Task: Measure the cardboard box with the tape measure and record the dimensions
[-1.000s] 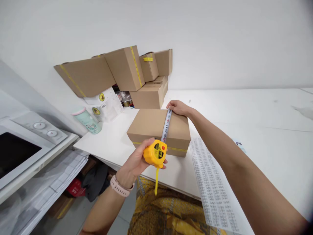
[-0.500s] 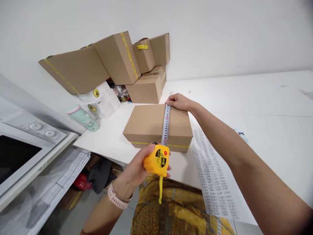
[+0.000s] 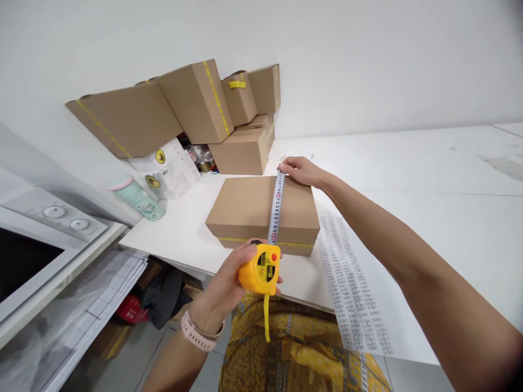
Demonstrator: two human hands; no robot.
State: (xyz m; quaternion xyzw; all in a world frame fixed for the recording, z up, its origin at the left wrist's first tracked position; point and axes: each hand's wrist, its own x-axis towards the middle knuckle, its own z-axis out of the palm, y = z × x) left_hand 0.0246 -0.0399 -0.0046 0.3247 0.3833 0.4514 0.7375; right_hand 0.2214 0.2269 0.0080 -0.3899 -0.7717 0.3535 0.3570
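Note:
My left hand (image 3: pixel 230 275) is closed around the yellow case of a tape measure (image 3: pixel 259 269), in front of a closed cardboard box (image 3: pixel 241 201). A yellow wrist strap hangs down from the case. The white blade (image 3: pixel 276 207) runs out of the case and across the box's top to its far edge. There my right hand (image 3: pixel 300 170) pinches the blade's end between thumb and fingers. Red marks at 10 and 20 show on the blade, the 20 close to the box's near edge. A strip of yellow tape runs along the box's front side.
More cardboard boxes (image 3: pixel 192 100) are stacked at the back left, over white boxes with avocado pictures (image 3: pixel 175 171). A mint tumbler (image 3: pixel 139 198) stands near a microwave (image 3: pixel 49 228). Right of the box lies a printed sheet (image 3: pixel 347 283) on the white table (image 3: pixel 433 239).
The view has shifted slightly. Both hands keep their hold on the tape measure, and its blade still spans the box top, with the far end now looking slightly raised.

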